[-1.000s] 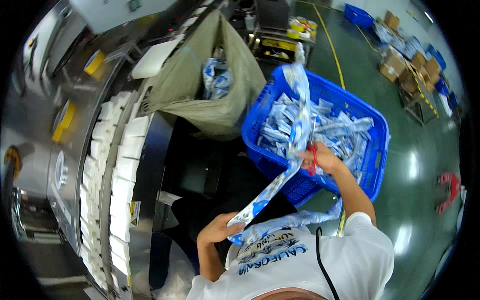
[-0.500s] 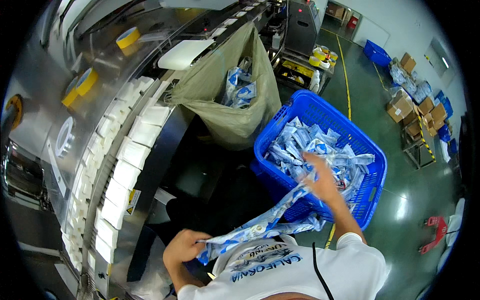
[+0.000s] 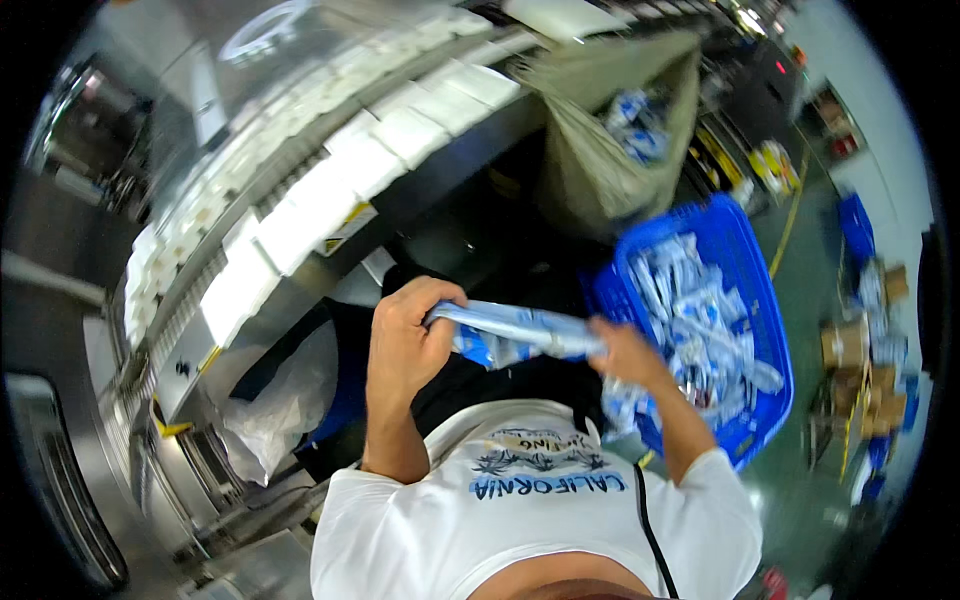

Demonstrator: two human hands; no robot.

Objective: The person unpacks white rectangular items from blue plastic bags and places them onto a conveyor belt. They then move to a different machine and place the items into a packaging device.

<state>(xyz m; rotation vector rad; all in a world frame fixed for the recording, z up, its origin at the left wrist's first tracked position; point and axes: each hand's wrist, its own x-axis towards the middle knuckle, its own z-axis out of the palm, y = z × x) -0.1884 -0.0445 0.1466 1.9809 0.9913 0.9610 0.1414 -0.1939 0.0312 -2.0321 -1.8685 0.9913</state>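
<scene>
A long strip of blue-and-white printed plastic film [image 3: 525,328] stretches between my two hands in front of my chest. My left hand [image 3: 410,325] is closed around its left end. At the other end my right hand [image 3: 630,355] is blurred, but its fingers appear closed on the film. Just beyond my right hand, a blue plastic basket [image 3: 783,385] is filled with many blue-and-white packets [image 3: 690,290]. Some film hangs over the basket's near left side, below my right hand.
White folded pads [image 3: 410,135] line a conveyor at my left. A beige woven sack [image 3: 590,175] with more packets stands open behind the basket. A clear plastic bag [image 3: 270,410] hangs by the machine's near end. Cardboard boxes [image 3: 845,345] lie at the far right.
My left hand has risen, and my right hand has come away from the basket. The film is now held higher and straighter between them. The view has swung toward the left.
</scene>
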